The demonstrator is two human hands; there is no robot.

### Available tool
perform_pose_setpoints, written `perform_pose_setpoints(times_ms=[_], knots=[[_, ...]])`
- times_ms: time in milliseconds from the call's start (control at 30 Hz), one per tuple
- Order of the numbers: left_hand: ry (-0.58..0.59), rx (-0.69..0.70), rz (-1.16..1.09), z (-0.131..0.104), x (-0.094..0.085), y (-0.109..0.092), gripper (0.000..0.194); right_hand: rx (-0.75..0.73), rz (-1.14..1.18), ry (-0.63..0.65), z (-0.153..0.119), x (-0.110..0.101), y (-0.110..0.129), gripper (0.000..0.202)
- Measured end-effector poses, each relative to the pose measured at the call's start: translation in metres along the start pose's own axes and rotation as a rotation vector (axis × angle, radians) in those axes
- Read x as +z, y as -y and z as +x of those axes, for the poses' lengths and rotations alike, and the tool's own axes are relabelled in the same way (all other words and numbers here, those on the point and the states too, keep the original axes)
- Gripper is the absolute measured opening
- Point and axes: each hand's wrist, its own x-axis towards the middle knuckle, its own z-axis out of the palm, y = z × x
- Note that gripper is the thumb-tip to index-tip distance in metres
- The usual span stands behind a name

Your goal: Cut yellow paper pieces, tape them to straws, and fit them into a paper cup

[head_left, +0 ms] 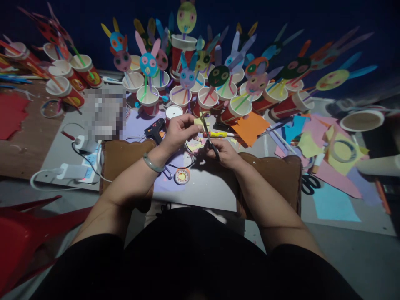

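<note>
Between the fingertips of my left hand [178,132] is a small piece of yellow paper [198,121]. My right hand [225,153] is closed round the handles of a pair of scissors [206,127], whose blades point up and away, right beside the yellow paper. Whether the blades touch the paper I cannot tell. Under and just beyond my hands lies a yellow and red marker [218,134]. A black hot glue gun [155,130] rests left of my left hand. Nearer to me sits a small round tape roll [181,176].
Behind my hands stand several red paper cups [149,107] with paper rabbit heads on straws. An orange paper sheet [251,127] and coloured scraps [312,133] lie right, with black scissors [310,183]. A power strip [90,164] with plugs is left, a red chair [18,237] below it.
</note>
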Motion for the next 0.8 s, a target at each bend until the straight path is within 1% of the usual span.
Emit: perform_pose_setpoints(times_ms=[333, 800], knots=[[0.007, -0.018, -0.003, -0.0002, 0.0005, -0.0022, 0.037, 0.006, 0.0, 0.004, -0.0003, 0.0003, 0.0012, 0.052], [-0.003, 0.013, -0.054, -0.0003, -0.0003, -0.0016, 0.035, 0.012, -0.004, 0.017, -0.0006, -0.0014, 0.0004, 0.054]])
